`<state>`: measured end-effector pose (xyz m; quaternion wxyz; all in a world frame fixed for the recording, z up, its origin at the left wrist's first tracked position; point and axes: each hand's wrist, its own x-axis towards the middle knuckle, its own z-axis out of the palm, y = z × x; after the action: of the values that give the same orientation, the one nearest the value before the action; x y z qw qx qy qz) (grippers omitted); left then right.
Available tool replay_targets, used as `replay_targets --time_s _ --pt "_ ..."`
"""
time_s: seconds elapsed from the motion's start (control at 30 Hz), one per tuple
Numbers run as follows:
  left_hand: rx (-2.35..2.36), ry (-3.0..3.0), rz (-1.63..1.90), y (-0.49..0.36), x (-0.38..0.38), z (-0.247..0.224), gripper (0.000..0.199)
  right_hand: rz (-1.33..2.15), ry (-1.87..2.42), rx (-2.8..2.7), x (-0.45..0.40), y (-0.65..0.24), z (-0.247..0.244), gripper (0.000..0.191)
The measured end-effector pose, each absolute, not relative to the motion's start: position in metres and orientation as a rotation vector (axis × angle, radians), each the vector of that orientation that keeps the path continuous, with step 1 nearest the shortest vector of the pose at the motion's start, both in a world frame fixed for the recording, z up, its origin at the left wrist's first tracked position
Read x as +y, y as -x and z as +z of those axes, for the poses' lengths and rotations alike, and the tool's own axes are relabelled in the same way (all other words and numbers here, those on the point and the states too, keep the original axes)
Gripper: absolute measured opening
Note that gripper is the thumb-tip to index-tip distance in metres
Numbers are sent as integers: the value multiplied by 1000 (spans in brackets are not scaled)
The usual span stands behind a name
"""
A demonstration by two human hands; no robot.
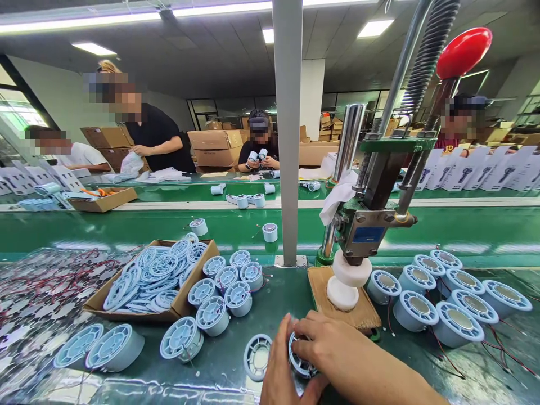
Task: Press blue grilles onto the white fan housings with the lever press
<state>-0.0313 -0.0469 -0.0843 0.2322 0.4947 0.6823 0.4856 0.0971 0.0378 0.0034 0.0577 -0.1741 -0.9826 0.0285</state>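
Near the front edge of the bench, both hands are on one light-blue round housing (298, 368). My left hand (278, 371) cups its left side, fingers together and thumb along the near side. My right hand (323, 340) reaches over from the right, its fingers curled on the top rim. The hands hide much of this housing. Just left of them a blue slotted ring (258, 357) lies flat on the bench. Behind the hands stands a hand press with a white round pressing head (352, 269) above a white round seat (342, 293) on a cardboard-covered base (371, 315).
A cardboard box (185, 306) of blue rings sits left, with several open housings (212, 315) beside it. Wired metal discs (54, 298) cover the far left. Housings with metal discs (415, 309) stand right. A grey post (289, 135) rises before the green conveyor (236, 225); co-workers sit or stand beyond.
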Motion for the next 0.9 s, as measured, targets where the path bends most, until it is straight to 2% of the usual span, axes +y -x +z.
replay_targets --time_s 0.2,0.37,0.57,0.77,0.87,0.9 --pt "1852 -1316 1196 27 -41 -81 85 -37 494 -2884 37 -97 -8 9" --pt "1847 -1319 1203 29 -42 -81 85 -41 456 -2926 38 -96 -5 9" --pt "1855 -1357 1219 31 -41 -89 88 114 391 -3010 44 -98 2 9" --pt "1826 -1442 1204 32 -44 -97 92 114 410 -2895 49 -103 0 15" --pt "1827 -1708 1270 51 -52 -101 81 187 447 -2753 46 -114 -13 13" --pt "1875 -1807 1275 62 -56 -100 72 205 477 -2684 43 -118 -20 21"
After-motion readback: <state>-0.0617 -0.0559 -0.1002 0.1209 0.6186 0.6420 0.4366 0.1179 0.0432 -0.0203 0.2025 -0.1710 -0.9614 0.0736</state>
